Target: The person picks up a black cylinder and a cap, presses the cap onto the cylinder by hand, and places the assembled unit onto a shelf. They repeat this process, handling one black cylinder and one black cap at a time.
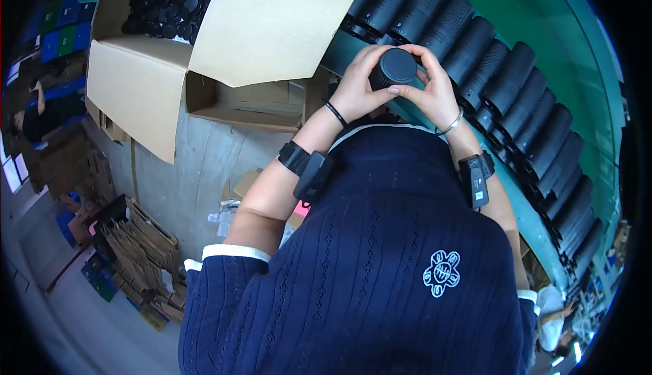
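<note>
Between my two hands, above the near edge of a green bench, is a black lens-shaped cylinder (397, 66) with a flat round cap facing up. My left hand (358, 84) curls around its left side, thumb at the lower rim. From the right, my right hand (436, 91) grips it too, fingers over the far side and thumb meeting the left one. Just beyond my hands stands a long row of similar black ribbed cylinders (468, 49), curving away to the right. How the cylinder's lower part looks is hidden by my hands.
On the left, an open cardboard box (139, 47) holds many black round caps (166, 5); its wide flap (265, 25) reaches toward my left hand. Another cardboard box (244, 113) sits below it. Flattened cardboard (146, 246) is stacked farther left. Other people are in the background on both sides.
</note>
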Demonstrator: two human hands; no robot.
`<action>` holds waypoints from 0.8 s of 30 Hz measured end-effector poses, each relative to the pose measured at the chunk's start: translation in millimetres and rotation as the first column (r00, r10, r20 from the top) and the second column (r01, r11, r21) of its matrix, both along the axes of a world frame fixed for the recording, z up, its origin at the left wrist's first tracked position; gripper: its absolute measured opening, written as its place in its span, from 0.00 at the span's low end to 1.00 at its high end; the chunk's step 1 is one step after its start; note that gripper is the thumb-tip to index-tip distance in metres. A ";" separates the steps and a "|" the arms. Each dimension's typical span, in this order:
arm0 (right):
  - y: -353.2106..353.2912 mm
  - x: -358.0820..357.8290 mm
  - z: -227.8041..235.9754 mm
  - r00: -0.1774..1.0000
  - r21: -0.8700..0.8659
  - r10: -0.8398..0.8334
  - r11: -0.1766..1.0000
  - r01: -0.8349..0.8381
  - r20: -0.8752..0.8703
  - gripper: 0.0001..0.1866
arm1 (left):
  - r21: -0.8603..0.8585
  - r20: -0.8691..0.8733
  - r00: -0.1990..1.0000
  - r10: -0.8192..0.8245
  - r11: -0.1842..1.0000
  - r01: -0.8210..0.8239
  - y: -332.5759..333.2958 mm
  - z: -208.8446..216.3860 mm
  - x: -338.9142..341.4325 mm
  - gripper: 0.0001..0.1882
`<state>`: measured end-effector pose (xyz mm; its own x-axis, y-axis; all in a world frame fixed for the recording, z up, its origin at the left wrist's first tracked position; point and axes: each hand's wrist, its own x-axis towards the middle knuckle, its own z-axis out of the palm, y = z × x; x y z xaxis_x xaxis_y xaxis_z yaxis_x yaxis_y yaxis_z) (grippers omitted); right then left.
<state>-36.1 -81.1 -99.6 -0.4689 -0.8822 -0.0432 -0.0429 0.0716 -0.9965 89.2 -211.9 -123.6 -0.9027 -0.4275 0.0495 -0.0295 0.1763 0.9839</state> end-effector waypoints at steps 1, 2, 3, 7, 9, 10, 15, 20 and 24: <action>1.0 1.2 0.3 0.996 0.002 0.000 1.000 0.000 0.087 0.38 | -0.070 -0.003 1.000 0.017 0.997 -0.017 1.9 -0.6 1.5 0.36; 0.5 1.4 2.3 0.996 0.006 -0.002 1.000 0.002 0.091 0.38 | -0.066 0.002 1.000 0.014 0.998 -0.014 1.7 -1.7 1.7 0.36; -1.8 0.6 7.3 0.992 0.002 -0.001 1.000 0.001 0.127 0.37 | -0.055 0.004 1.000 0.021 0.998 -0.021 0.7 -1.8 0.8 0.35; -3.4 1.3 2.8 0.998 0.040 -0.017 0.999 0.015 0.066 0.35 | -0.105 0.058 0.998 0.016 0.994 -0.010 1.0 -0.1 2.3 0.33; -4.8 5.3 -1.1 0.999 0.039 -0.037 0.999 0.038 -0.017 0.35 | -0.148 0.037 0.998 0.046 0.988 -0.040 3.2 -3.0 3.8 0.33; -5.7 7.9 -2.4 0.990 0.045 -0.045 0.998 0.051 -0.136 0.34 | -0.194 0.012 0.997 0.075 0.978 -0.071 5.1 -3.8 5.7 0.32; -14.2 6.9 -2.6 0.949 0.047 -0.086 0.993 0.105 -0.302 0.31 | -0.117 0.034 0.992 0.119 0.987 -0.115 3.8 -2.3 1.2 0.32; -12.1 7.9 -6.0 0.977 0.066 -0.140 0.986 0.152 -0.159 0.35 | -0.051 -0.094 0.995 -0.034 0.998 0.030 -13.9 -20.1 -3.5 0.36; -6.5 7.1 -5.3 0.972 0.078 -0.166 0.980 0.180 -0.167 0.38 | -0.040 0.155 0.982 0.104 0.994 -0.098 6.3 3.1 -2.3 0.37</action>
<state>-29.0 -87.6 -104.8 -0.6215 -0.7827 -0.0330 -0.1793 0.1832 -0.9666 86.9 -205.6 -120.5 -0.8526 -0.5173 -0.0741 -0.2024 0.1962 0.9595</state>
